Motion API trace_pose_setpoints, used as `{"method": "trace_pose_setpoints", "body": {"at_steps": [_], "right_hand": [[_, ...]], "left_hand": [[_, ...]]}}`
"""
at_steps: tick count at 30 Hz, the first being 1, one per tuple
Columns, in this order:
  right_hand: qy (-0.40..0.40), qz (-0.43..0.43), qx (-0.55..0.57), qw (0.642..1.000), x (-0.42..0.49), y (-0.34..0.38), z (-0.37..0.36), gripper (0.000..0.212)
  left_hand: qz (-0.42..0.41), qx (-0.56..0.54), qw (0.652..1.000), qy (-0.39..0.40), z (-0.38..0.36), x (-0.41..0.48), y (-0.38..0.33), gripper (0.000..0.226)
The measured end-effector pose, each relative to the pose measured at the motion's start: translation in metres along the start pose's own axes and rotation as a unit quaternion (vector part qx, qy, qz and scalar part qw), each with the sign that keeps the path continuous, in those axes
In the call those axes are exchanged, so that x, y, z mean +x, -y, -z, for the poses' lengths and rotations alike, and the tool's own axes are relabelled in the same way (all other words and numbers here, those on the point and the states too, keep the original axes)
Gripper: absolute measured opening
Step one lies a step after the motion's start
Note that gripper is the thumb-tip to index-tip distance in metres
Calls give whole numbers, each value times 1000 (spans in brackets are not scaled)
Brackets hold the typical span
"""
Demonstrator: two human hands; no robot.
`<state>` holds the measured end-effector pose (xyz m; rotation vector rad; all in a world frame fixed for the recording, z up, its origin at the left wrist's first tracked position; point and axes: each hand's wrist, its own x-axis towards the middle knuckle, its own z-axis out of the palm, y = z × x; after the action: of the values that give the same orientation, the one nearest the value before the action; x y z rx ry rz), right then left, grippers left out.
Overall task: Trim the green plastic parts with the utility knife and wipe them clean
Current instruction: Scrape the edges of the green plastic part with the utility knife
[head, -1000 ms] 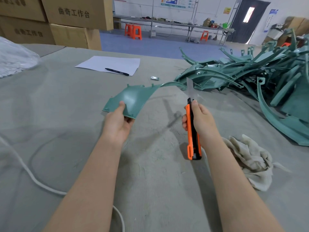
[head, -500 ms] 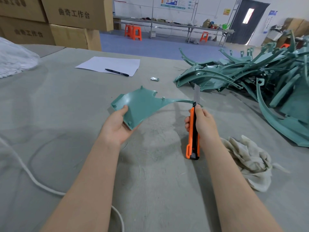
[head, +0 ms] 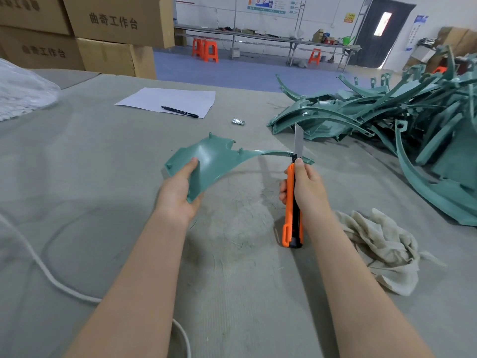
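My left hand (head: 180, 192) grips the broad end of a green plastic part (head: 216, 161), held above the grey table (head: 77, 177). The part's thin curved arm stretches right toward the knife. My right hand (head: 307, 187) grips an orange and black utility knife (head: 293, 202), blade out and pointing up. The blade meets the thin arm near its tip. A crumpled beige rag (head: 382, 249) lies on the table right of my right forearm.
A big heap of green plastic parts (head: 387, 120) fills the right side. A paper sheet (head: 170, 100) with a black pen (head: 179, 111) lies far centre, a small shiny object (head: 238, 121) nearby. A white cord (head: 51, 277) runs at left. Cardboard boxes (head: 103, 34) stand behind.
My left hand has tilted and turned the green part so its thin arm comes to the knife. My right hand has brought the blade against that arm near its tip.
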<state>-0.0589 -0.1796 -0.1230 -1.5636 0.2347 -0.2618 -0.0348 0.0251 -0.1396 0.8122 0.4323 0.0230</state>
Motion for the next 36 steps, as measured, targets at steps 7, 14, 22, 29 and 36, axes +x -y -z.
{"method": "trace_pose_setpoints", "body": {"at_steps": [7, 14, 22, 29, 36], "right_hand": [[38, 13, -5, 999, -5, 3, -3, 35], [156, 87, -107, 978, -28, 6, -33, 29], [163, 151, -142, 965, -33, 7, -39, 28], [39, 117, -107, 987, -12, 4, -16, 32], [58, 127, -100, 985, -14, 4, -20, 32]], "left_hand": [[18, -53, 998, -5, -4, -5, -1, 7], [13, -47, 999, 18, -7, -6, 2, 7], [25, -100, 994, 24, -12, -7, -2, 5], [52, -123, 991, 22, -11, -10, -2, 17], [59, -124, 990, 22, -10, -8, -3, 25]]}}
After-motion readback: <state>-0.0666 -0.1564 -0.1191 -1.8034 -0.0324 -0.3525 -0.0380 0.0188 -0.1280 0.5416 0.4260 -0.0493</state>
